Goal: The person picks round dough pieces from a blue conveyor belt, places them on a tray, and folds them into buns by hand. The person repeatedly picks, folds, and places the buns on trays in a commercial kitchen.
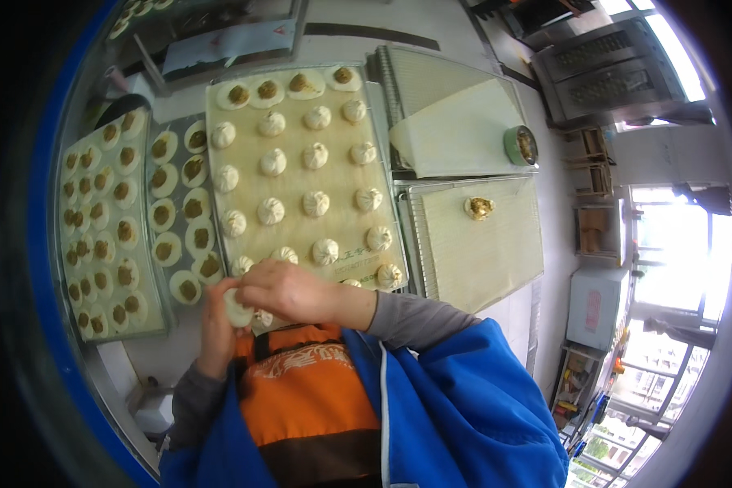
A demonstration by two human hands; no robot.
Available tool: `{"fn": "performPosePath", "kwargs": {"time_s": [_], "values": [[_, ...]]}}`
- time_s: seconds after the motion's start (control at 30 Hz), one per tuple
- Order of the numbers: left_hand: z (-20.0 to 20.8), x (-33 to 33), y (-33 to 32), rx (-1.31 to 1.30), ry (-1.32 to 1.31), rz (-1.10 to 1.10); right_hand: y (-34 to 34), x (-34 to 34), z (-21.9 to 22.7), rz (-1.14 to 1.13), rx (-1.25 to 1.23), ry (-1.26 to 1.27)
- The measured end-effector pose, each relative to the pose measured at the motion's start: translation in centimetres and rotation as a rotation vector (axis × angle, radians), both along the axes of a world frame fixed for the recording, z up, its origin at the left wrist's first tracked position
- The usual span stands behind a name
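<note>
A pale dough bun (237, 310) is held between my two hands just above the near left corner of a paper-lined tray (294, 229). My left hand (216, 319) cups its side, fingers curled around it. From the right, my right hand (283, 289) reaches over with bent fingers gathered at the dough's upper edge; the fingertips are partly hidden. Rows of pleated buns (315, 203) sit on the tray. Along its far edge lie several flat dough rounds topped with brown filling (301, 82).
To the left, more filled dough rounds (164, 181) lie on the table and on a long tray (142, 299). At the right stand a lined tray (480, 256) with a small filling-smeared piece (479, 209), a loose liner sheet (455, 134) and a green bowl (520, 146).
</note>
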State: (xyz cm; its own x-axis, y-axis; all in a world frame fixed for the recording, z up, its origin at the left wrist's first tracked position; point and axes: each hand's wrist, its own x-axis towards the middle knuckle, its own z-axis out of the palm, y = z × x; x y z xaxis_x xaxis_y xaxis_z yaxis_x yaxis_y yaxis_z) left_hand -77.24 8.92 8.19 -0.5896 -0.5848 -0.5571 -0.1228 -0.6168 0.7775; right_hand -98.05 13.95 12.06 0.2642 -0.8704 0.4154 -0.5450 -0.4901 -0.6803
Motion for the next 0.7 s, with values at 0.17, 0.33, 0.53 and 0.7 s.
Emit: {"fn": "performPosePath", "kwargs": {"time_s": [0.17, 0.33, 0.53, 0.7], "values": [[0.7, -0.6, -0.8, 0.358, 0.051, -0.086, -0.6, 0.0, 1.1, 0.075, 0.270, -0.115], [1.4, 0.0, -1.2, 0.497, 0.346, -0.259, -1.5, -0.2, 2.5, 0.233, 0.364, -0.059], [0.8, -0.3, 0.3, 0.321, 0.263, 0.063, -2.6, 1.4, 2.1, 0.175, 0.269, 0.005], [0.0, -0.2, 1.4, -0.117, 0.113, 0.307, -2.7, 3.2, 1.2, -0.001, 0.479, -0.091]]}}
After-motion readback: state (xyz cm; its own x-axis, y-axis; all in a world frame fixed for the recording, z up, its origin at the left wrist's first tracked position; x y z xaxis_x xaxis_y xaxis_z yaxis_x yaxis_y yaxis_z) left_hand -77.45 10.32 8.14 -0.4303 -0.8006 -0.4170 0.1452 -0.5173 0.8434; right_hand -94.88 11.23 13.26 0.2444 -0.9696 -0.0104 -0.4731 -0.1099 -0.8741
